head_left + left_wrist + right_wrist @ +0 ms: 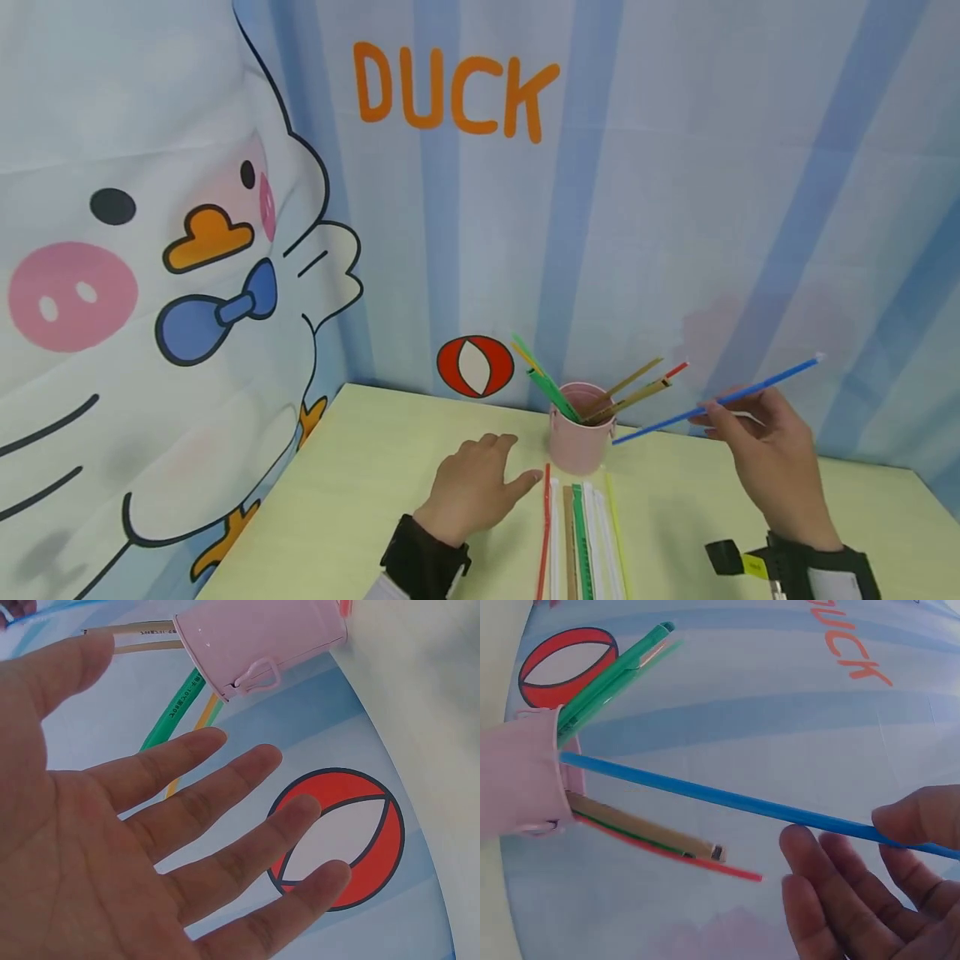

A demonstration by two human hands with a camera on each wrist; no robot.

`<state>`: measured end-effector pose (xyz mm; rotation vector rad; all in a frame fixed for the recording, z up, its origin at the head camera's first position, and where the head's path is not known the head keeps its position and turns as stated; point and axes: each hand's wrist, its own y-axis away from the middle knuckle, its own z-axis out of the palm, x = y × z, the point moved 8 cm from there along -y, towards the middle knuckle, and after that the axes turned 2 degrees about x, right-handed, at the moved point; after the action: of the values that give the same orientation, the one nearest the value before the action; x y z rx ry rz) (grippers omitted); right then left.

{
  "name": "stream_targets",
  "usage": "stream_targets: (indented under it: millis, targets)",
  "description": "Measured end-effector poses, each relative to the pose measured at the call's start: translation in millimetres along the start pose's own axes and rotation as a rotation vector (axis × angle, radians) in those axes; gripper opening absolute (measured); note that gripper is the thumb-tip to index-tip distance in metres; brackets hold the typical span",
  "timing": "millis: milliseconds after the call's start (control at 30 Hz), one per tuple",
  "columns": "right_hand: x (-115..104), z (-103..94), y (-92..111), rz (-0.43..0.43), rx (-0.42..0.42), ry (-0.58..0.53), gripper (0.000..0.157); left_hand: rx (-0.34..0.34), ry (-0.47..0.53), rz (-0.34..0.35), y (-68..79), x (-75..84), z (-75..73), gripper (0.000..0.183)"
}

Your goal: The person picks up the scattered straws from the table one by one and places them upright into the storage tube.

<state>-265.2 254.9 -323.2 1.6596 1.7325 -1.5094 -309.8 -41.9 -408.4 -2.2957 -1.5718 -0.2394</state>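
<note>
A long blue straw (772, 382) is pinched between thumb and fingertips of my right hand (776, 467), right of the pink bucket (576, 447). It slants down to the left; its lower end lies beside the bucket's rim in the head view. From the right wrist, that end of the blue straw (705, 793) overlaps the bucket's mouth; I cannot tell whether it is inside. Green straws (615, 679), brown straws (628, 402) and a red one lean in the bucket. My left hand (472, 492), fingers spread and holding nothing, is over the table left of the bucket.
Before the bucket, several straws lie side by side on the pale yellow table (375, 450): red (545, 525), white, brown, green (582, 533) and yellow (617, 533). Behind stands a blue striped cloth (637, 208) with a duck print and a red ball print (450, 367).
</note>
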Motion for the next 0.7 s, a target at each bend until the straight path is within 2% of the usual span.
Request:
stream_targets:
  millis: [133, 267, 433, 700]
  targets:
    - [-14.4, 7.0, -15.8, -0.057, 0.036, -0.001, 0.032, -0.006, 0.002, -0.008, 0.3, -1.1, -0.3, 0.063]
    - [-20.2, 21.5, -29.3, -0.101, 0.016, 0.001, 0.03, -0.006, -0.014, -0.016, 0.4, -2.2, 0.7, 0.063]
    - [-8.2, 46.1, -36.0, -0.117, -0.05, 0.063, 0.028, -0.029, -0.023, -0.04, 0.5, -4.6, 5.6, 0.065]
    - [18.1, 67.0, -35.0, -0.076, -0.05, 0.127, 0.027, -0.029, -0.04, -0.014, 0.5, -1.3, 8.1, 0.064]
